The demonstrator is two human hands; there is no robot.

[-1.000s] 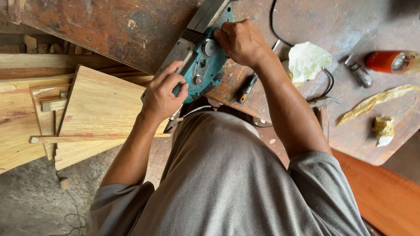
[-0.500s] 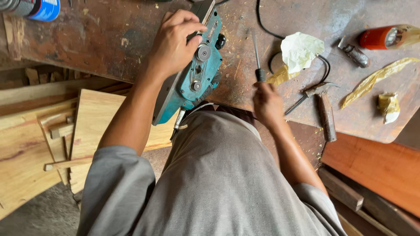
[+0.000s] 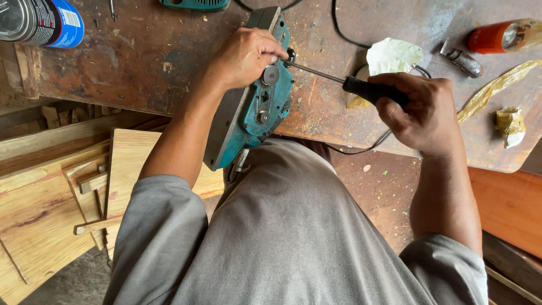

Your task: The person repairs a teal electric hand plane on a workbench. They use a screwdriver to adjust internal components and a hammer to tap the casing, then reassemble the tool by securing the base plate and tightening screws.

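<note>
The left hand (image 3: 245,56) clamped the teal power planer (image 3: 254,107) on its side at the workbench (image 3: 141,62) edge. The right hand (image 3: 420,110) gripped a screwdriver (image 3: 361,87) — tip at a side fastener. Step in hand: loosening or tightening; next, steady axial pressure.

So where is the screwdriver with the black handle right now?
In the head view, the black-handled screwdriver is right of centre, gripped by the right hand. Its metal tip touches the teal power planer that the left hand steadies on the worn workbench.
</note>
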